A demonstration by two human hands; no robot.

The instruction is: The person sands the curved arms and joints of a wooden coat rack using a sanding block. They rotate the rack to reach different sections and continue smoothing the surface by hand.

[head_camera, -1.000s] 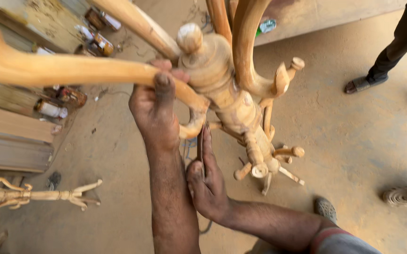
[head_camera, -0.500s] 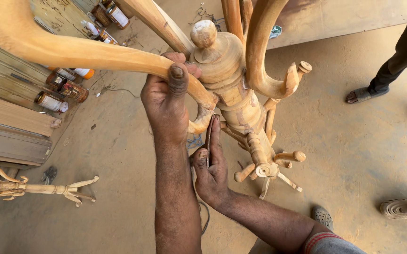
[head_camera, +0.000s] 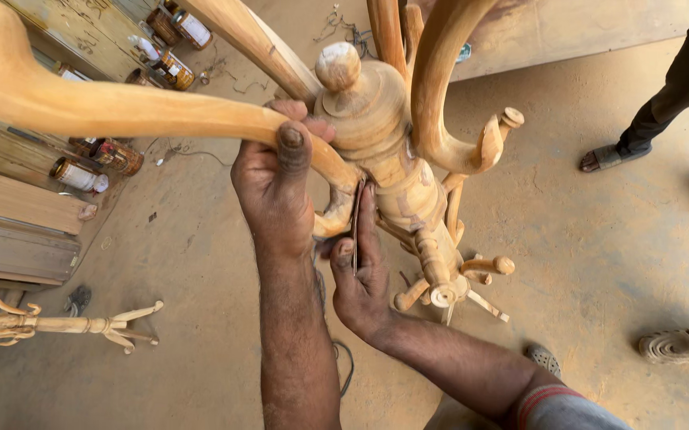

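Gripping a curved wooden arm [head_camera: 145, 111] of the coat stand [head_camera: 376, 135], left hand [head_camera: 277, 187] wraps tight; right hand [head_camera: 360, 263] pinches a thin blade [head_camera: 356, 215] against its post; tins [head_camera: 82, 175] far left; sandalled feet [head_camera: 611, 157] right.

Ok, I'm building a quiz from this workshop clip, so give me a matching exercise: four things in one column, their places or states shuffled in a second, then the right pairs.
Things:
1. left hand
2. right hand
3. second coat stand
4. tins

Places or states:
A. lying flat on the sandy floor at lower left
B. gripping a curved wooden arm of the upturned coat stand
C. pressing a thin dark blade against the turned post
D. grouped on the floor by stacked boards at left

Pairs: 1-B, 2-C, 3-A, 4-D
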